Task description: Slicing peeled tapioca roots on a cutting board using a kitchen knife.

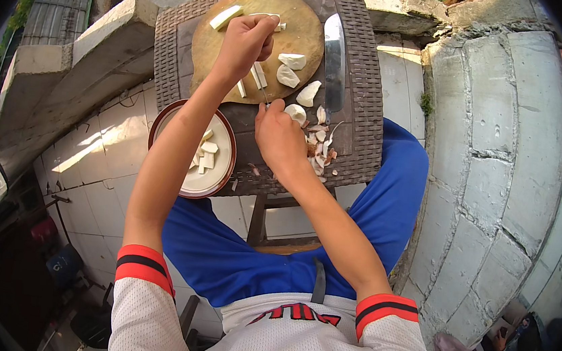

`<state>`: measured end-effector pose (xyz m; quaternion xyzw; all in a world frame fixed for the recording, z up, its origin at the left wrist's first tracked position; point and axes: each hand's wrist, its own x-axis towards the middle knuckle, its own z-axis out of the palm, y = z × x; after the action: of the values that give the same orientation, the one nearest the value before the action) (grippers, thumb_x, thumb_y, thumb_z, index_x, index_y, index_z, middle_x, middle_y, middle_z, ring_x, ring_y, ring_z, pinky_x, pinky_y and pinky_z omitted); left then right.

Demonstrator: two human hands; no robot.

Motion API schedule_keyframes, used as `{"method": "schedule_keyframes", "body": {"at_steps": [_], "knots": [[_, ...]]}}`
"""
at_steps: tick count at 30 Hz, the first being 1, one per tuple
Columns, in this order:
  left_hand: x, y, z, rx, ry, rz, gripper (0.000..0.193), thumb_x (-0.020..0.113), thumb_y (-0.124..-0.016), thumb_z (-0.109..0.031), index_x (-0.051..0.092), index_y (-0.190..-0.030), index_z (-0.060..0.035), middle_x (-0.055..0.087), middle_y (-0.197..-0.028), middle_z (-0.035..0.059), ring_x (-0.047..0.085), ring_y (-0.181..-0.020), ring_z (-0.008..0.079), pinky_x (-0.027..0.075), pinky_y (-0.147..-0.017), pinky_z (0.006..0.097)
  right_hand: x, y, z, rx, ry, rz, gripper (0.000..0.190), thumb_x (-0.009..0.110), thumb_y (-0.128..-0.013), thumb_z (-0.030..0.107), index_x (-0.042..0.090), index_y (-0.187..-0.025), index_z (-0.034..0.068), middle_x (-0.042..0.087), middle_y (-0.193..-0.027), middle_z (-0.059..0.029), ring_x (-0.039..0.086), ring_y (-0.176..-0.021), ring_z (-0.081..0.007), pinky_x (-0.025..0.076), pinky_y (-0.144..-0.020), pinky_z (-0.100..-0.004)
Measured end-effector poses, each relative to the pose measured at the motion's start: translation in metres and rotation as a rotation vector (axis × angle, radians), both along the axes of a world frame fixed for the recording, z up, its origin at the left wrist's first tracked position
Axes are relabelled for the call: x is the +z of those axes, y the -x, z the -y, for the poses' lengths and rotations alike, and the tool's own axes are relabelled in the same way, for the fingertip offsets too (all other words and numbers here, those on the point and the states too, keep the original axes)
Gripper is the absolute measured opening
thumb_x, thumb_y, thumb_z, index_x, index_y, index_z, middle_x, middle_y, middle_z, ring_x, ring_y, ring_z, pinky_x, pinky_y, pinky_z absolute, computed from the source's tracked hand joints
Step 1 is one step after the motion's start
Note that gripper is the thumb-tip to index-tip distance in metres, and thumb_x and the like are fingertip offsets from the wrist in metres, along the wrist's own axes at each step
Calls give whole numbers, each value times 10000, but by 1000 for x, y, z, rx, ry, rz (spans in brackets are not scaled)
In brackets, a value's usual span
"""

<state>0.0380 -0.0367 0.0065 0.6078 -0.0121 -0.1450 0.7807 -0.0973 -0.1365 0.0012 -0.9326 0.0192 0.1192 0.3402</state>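
Observation:
My right hand (281, 134) grips a small knife at the near edge of a round wooden cutting board (300, 27). Its thin blade (263, 94) points away from me, against white root-vegetable sticks (258, 75). Over the board, my left hand (247, 43) is curled into a fist, and whatever its fingers may hold is hidden. Another pale stick (226, 17) lies beyond it to the left, with smaller cut bits partly behind the thumb. Peeled white chunks (288, 75) rest on the board's right side. Two more chunks (308, 93) sit near its right edge.
A large knife (334, 61) lies right of the board on the brown woven table (364, 97). Peelings (320, 149) are scattered beside my right hand. At left, a brown-rimmed plate (209, 181) holds several cut pieces. A concrete block wall (492, 145) runs along the right.

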Motion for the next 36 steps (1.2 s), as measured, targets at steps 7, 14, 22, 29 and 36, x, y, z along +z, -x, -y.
{"method": "schedule_keyframes", "body": {"at_steps": [7, 14, 22, 29, 36], "knots": [[-3, 1, 2, 22, -32, 24, 360, 549, -897, -191, 429, -577, -78, 391, -499, -34, 323, -410, 49, 227, -387, 229, -4, 1, 0, 0, -1, 4, 297, 459, -951, 232, 449, -822, -35, 593, -611, -261, 617, -618, -449, 509, -516, -502], [-4, 2, 1, 15, -71, 30, 361, 547, -897, -193, 439, -573, -74, 395, -489, -40, 323, -405, 44, 234, -385, 228, -7, 3, -2, 19, 67, 75, 287, 457, -949, 226, 455, -810, -24, 604, -595, -228, 637, -580, -394, 534, -492, -452], [-6, 1, 0, 12, -89, 26, 372, 550, -892, -198, 445, -558, -72, 403, -467, -35, 327, -395, 42, 242, -377, 230, -9, 3, -8, -1, 115, 68, 277, 465, -951, 222, 438, -797, -7, 602, -587, -201, 645, -554, -351, 538, -464, -413], [-7, 1, 1, -42, -195, 62, 387, 548, -886, -209, 441, -540, -72, 397, -448, -37, 322, -392, 36, 249, -375, 233, -15, 4, -16, -43, 209, 57, 265, 475, -946, 217, 426, -786, 11, 607, -593, -168, 653, -535, -315, 537, -432, -382], [-16, 0, -1, -19, -325, 144, 382, 537, -853, -178, 417, -518, -39, 377, -453, -49, 320, -427, 33, 258, -399, 240, -17, -3, -20, -49, 219, -34, 250, 435, -952, 193, 427, -804, -8, 619, -632, -207, 660, -567, -341, 545, -451, -397]]}}
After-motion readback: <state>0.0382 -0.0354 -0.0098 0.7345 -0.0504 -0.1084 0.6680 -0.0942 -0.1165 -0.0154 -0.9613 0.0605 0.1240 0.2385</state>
